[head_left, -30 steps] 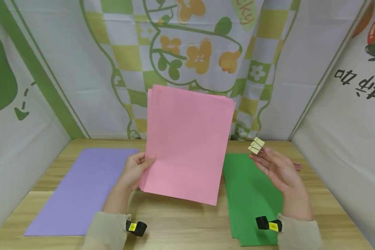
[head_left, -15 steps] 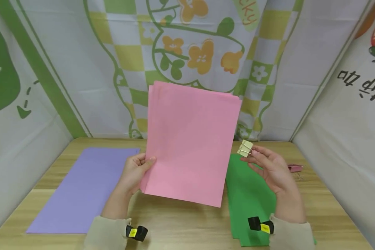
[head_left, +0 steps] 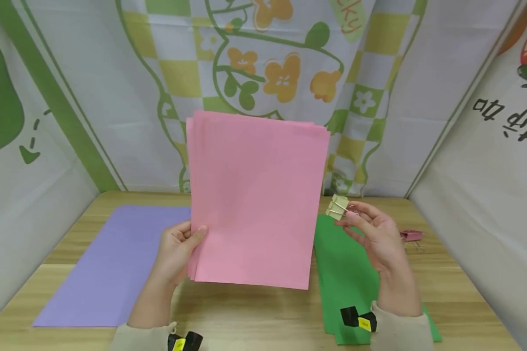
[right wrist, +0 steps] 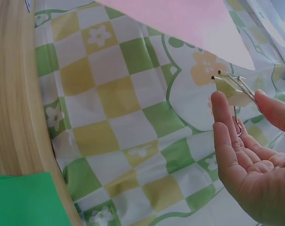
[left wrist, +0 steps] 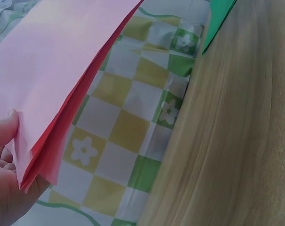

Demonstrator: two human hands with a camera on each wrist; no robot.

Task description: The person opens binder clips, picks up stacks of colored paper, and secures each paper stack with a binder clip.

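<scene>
My left hand (head_left: 175, 251) grips a stack of pink paper (head_left: 256, 200) by its left edge, thumb in front and fingers behind. The sheets stand upright above the table and are slightly fanned at the left and top. In the left wrist view the pink sheets (left wrist: 52, 70) show parted layers along the lower edge. Just right of the stack, my right hand (head_left: 377, 239) pinches a pale yellow binder clip (head_left: 337, 207) by its wire handles. The right wrist view shows the binder clip (right wrist: 234, 92) between thumb and fingers, close to a corner of the pink paper (right wrist: 194, 23).
Purple paper (head_left: 101, 273) lies on the left of the wooden table (head_left: 246, 317). Green sheets (head_left: 347, 292) lie on the right, partly under my right arm. A pink binder clip (head_left: 412, 236) rests at the far right. A patterned cloth (head_left: 180, 78) hangs behind the table.
The right hand has brought the yellow binder clip left, nearer the pink paper. The left hand has shifted the stack a little left over the last half second.
</scene>
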